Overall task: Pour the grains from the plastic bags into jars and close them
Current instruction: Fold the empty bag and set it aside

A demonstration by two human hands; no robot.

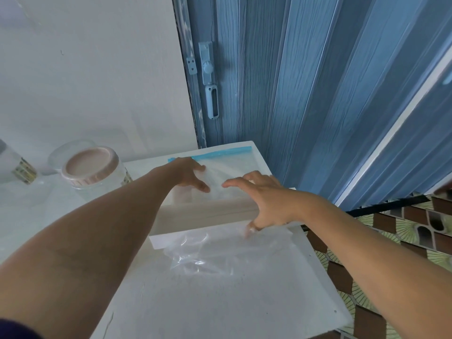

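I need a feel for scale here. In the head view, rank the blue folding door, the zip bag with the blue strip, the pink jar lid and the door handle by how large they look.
1. Blue folding door, by far.
2. Zip bag, partly covered by the left hand and the right hand, so its full extent is hidden.
3. Pink jar lid.
4. Door handle, though it is farther away, so this last ranking is unsure.

A bag [230, 172] lies on the worktop's [220, 302] far end, another bag [220, 253] nearer; the jar [94, 172] stands left.
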